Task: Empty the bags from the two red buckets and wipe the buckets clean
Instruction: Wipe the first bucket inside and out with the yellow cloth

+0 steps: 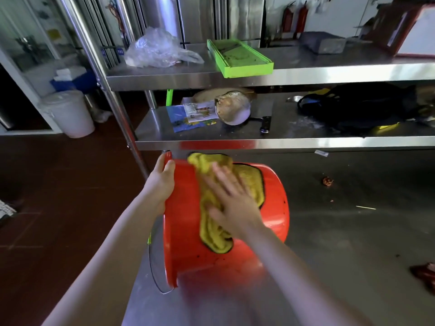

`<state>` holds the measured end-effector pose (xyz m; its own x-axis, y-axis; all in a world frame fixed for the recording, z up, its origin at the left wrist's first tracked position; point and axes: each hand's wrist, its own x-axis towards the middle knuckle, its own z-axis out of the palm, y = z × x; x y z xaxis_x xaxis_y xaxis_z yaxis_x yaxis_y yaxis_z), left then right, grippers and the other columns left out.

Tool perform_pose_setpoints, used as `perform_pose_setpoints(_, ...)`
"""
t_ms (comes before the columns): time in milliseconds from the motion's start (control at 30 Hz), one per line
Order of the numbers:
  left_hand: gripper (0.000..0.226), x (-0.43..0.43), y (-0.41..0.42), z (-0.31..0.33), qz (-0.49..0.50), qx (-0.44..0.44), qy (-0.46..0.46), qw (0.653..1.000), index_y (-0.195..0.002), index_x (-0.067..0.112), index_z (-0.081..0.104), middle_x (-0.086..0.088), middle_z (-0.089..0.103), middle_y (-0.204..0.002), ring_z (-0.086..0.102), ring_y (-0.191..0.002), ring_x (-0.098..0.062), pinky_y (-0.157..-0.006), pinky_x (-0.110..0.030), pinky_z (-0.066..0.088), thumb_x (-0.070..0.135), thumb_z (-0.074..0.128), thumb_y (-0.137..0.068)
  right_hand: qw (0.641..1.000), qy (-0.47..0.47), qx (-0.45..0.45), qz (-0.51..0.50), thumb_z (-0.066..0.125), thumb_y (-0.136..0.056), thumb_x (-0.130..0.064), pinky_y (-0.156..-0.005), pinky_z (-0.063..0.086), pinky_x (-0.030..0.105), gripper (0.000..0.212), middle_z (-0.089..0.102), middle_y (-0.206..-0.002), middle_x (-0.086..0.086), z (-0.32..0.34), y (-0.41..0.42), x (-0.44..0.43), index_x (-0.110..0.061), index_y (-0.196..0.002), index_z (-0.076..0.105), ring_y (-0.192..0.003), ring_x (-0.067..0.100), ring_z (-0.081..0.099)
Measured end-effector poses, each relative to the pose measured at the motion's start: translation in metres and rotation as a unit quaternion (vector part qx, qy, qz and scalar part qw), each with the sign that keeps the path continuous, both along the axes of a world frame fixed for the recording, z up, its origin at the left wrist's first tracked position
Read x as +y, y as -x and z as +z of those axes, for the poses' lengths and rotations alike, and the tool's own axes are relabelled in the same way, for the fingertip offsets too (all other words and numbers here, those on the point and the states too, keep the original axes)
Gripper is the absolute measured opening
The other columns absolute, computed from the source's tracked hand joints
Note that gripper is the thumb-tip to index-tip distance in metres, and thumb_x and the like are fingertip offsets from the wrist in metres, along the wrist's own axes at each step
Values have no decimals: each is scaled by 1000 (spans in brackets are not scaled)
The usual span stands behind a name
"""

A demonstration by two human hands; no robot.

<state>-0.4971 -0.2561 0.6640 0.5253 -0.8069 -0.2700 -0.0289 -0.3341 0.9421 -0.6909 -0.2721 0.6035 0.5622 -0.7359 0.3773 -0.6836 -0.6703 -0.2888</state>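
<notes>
Red bucket (188,243): it lies on its side at the left edge of your steel table (341,231), long axis running left to right, rim and open mouth facing left past the table's edge, base pointing right toward the table's middle. Smooth glossy plastic, round, with dark specks on the wall. A thin wire bail handle (153,267) hangs from the rim over the floor.

Left hand (162,182): clamped on the upper rim, thumb on the outer wall, fingers curled over the lip.

Right hand (233,196): flat and spread, fingers apart, pressing a yellow cloth (211,222) against the bucket's upturned side. The hand is blurred. The cloth is soft, nubby, dark-edged and crumpled, draped from the far side of the bucket down over the near wall.

Open room: the table to the right of the bucket is mostly bare brushed steel, with small reddish scraps (327,181) well apart from it and a red item (423,274) at the right edge. To the left, dark red tiled floor (58,196).

Behind: the low shelf edge sits just beyond the bucket, carrying a metal bowl (234,109) on its side, a knife (265,124), printed packets (195,114) and a dark bag (353,109). The upper shelf holds a clear plastic bag (157,49) and a green tray (240,58). A white pail (69,114) stands on the floor, far left.
</notes>
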Motion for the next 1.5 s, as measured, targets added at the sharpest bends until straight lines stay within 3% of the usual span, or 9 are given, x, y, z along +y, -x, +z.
perform_pose_setpoints(300, 47, -23, -7, -7, 16, -38, -13, 999, -146, 47, 26, -5, 50, -138, 54, -120, -29, -102, -53, 44, 49, 32, -100, 962, -163, -83, -202, 39, -98, -42, -119, 11, 45, 51, 7, -162, -4, -15, 58, -58, -41, -148, 26, -149, 23, 1)
perform_pose_setpoints(533, 47, -39, -10, -4, 36, -56, 3, 998, -145, 37, 35, -6, 57, -125, 59, -111, -30, -98, -49, 49, 44, 34, -100, 997, 31, -17, 66, 42, -85, -52, -118, 12, 49, 65, 26, -158, 3, 5, -57, 8, -28, -145, 40, -148, 26, 13)
perform_pose_setpoints(700, 60, -12, -8, -9, 0, -20, 54, 998, -148, 49, 23, 4, 47, -144, 50, -125, -14, -106, -39, 41, 58, 41, -91, 997, 40, -6, 64, 38, -87, -58, -118, 8, 52, 66, 13, -161, -9, 5, -62, -2, -35, -148, 30, -149, 18, 7)
perform_pose_setpoints(800, 55, 43, 30, -39, -6, -159, 100, 982, -137, 69, 18, 31, 45, -133, 49, -112, 9, -88, -17, 42, 59, 42, -88, 998, 37, 2, 44, 31, -89, -61, -118, 7, 54, 66, 11, -161, -8, 6, -57, -16, -35, -149, 25, -149, 18, 5)
perform_pose_setpoints(900, 51, 73, 48, -57, -22, -224, 146, 963, -143, 59, 23, 54, 47, -113, 49, -93, 29, -76, 0, 41, 41, 43, -100, 999, 34, 7, 36, 32, -92, -57, -119, 7, 53, 62, 11, -161, -9, 5, -51, -28, -38, -150, 21, -149, 17, 4)
perform_pose_setpoints(1067, 47, 57, 19, -30, 64, -174, 115, 976, -142, 54, 33, 22, 63, -62, 45, -50, -7, -41, -16, 39, 47, 47, -97, 996, -75, -15, -34, 25, -92, -62, -119, 11, 42, 56, 18, -159, -15, 6, 1, -71, -47, -146, 22, -147, 9, 11)
perform_pose_setpoints(1233, 39, 61, 5, -20, 88, -148, 80, 982, -133, 58, 41, -13, 66, -121, 71, -74, -18, -53, -39, 55, 54, 44, -94, 966, -239, -26, -92, 35, -100, -46, -117, 18, 40, 49, 17, -160, -9, 1, 47, -98, -36, -147, 29, -148, 14, 7)
perform_pose_setpoints(1367, 37, 43, -1, -17, 96, -155, 64, 981, -133, 53, 46, 12, 63, -74, 50, -41, 1, -39, -16, 40, 47, 42, -97, 986, -143, 26, -82, 30, -97, -48, -119, 7, 44, 54, 8, -161, -13, 11, -3, -53, -41, -149, 19, -148, 13, 0)
perform_pose_setpoints(1500, 38, 33, -10, -14, 73, -162, 59, 982, -136, 48, 46, 8, 63, -122, 60, -102, -7, -78, -20, 47, 42, 42, -98, 997, -15, 31, 73, 44, -89, -49, -119, 5, 43, 68, 11, -161, -8, 17, -75, 18, -34, -151, 21, -149, 17, 1)
